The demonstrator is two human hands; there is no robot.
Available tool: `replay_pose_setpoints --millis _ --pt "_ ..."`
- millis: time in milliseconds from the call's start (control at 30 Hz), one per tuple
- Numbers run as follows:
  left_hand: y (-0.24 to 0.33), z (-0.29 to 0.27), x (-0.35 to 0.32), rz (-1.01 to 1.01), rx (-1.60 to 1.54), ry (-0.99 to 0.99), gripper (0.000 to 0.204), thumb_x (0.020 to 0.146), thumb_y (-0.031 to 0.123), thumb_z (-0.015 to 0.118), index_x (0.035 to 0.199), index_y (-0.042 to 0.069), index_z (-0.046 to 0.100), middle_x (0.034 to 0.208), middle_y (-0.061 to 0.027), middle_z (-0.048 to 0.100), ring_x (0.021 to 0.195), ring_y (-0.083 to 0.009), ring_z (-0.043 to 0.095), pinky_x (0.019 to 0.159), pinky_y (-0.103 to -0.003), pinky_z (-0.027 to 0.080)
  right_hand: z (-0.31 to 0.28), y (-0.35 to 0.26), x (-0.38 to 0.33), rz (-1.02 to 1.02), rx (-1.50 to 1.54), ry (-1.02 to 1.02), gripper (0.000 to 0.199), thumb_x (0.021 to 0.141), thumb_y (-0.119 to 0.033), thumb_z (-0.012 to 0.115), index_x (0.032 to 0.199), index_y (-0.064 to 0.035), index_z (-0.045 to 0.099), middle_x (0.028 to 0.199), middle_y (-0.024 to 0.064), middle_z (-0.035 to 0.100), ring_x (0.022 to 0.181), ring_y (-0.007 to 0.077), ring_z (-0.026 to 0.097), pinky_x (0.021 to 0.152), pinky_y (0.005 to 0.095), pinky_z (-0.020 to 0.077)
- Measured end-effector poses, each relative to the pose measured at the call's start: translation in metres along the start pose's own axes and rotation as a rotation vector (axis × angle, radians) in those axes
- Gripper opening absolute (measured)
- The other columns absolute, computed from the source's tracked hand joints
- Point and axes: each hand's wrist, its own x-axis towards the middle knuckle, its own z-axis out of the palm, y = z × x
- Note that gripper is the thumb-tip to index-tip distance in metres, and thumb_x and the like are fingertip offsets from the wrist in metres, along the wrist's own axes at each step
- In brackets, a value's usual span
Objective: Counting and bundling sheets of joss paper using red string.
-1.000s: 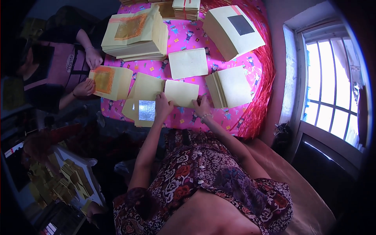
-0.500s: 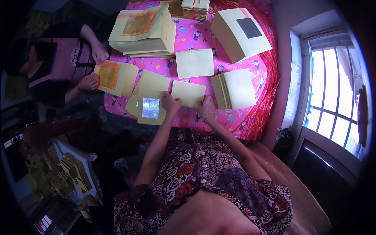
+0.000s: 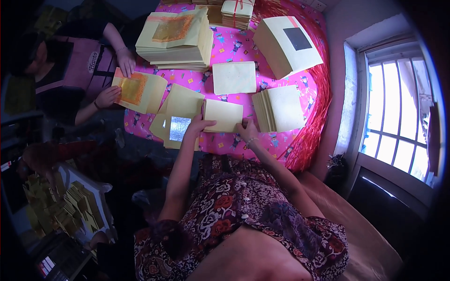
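A small folded bundle of cream joss paper [image 3: 223, 115] lies on the pink patterned tablecloth in front of me. My left hand [image 3: 198, 124] is closed on its left edge, thumb laid across the top and fingers reaching round the side. At the lower right corner, my right hand [image 3: 247, 130] pinches the bundle. Left of it, partly behind my left wrist, are loose joss paper sheets [image 3: 183, 100], one bearing a silver foil square [image 3: 179, 129]. A flat stack of cream paper [image 3: 234, 78] rests just beyond the bundle.
Folded bundles [image 3: 279, 108] stand at right, with a thick paper block [image 3: 288, 47] behind. A tall stack with gold foil [image 3: 173, 42] is far left; a tied bundle [image 3: 236, 14] sits at the back. Red tinsel [image 3: 323, 89] edges the table. At left, a co-worker's hands [image 3: 108, 97] hold a gold-foil sheet [image 3: 132, 89].
My left hand has turned, and its thumb now lies over the bundle's left edge. The bundle has shifted slightly left. The co-worker's far hand has moved along the top of their sheet.
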Motion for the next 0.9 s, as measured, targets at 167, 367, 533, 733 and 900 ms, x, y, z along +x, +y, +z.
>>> replay_pose_setpoints --millis 167,367,533,733,900 --pt "-0.008 -0.034 -0.045 -0.018 -0.201 0.003 0.047 0.076 0.002 0.069 0.119 -0.002 0.051 0.114 -0.0105 0.058 0.102 -0.0198 0.057 0.088 -0.031 0.047 0.028 -0.008 0.002 -0.026 0.415 -0.294 0.045 0.084 -0.032 0.061 0.106 0.0062 0.053 0.097 0.0162 0.063 0.082 0.0237 0.062 0.073 0.0345 0.0494" --pt "-0.019 -0.071 -0.065 0.226 -0.383 0.291 0.051 0.077 0.003 0.069 0.123 0.001 0.046 0.116 -0.0086 0.056 0.107 -0.0200 0.055 0.092 -0.033 0.044 0.064 -0.100 0.015 -0.183 0.210 -0.341 0.042 0.084 -0.031 0.060 0.109 0.0018 0.050 0.096 0.0203 0.063 0.084 0.0302 0.063 0.075 0.0390 0.0496" --pt "-0.048 -0.081 -0.049 0.330 -0.069 0.761 0.073 0.073 0.010 0.075 0.130 -0.003 0.031 0.118 -0.0179 0.051 0.106 -0.0238 0.053 0.089 -0.035 0.045 0.101 -0.158 0.040 -0.319 -0.128 -0.357 0.037 0.086 -0.024 0.057 0.112 -0.0001 0.047 0.093 0.0223 0.063 0.090 0.0384 0.060 0.078 0.0452 0.0479" --pt "-0.019 -0.047 -0.036 0.683 1.024 1.004 0.061 0.085 0.024 0.056 0.133 -0.003 0.030 0.130 -0.0298 0.034 0.120 -0.0455 0.032 0.101 -0.051 0.027 0.120 -0.154 0.057 -0.395 -0.447 -0.157 0.027 0.086 -0.018 0.053 0.107 -0.0020 0.047 0.108 0.0195 0.052 0.084 0.0334 0.062 0.070 0.0409 0.0520" --pt "-0.033 -0.045 -0.013 0.561 1.300 0.910 0.054 0.093 0.031 0.037 0.141 0.010 0.026 0.145 -0.0216 0.021 0.132 -0.0434 0.020 0.102 -0.057 0.020 0.131 -0.156 0.051 -0.370 -0.573 -0.076 0.033 0.083 -0.026 0.058 0.106 -0.0041 0.046 0.103 0.0149 0.046 0.076 0.0302 0.063 0.063 0.0422 0.0516"
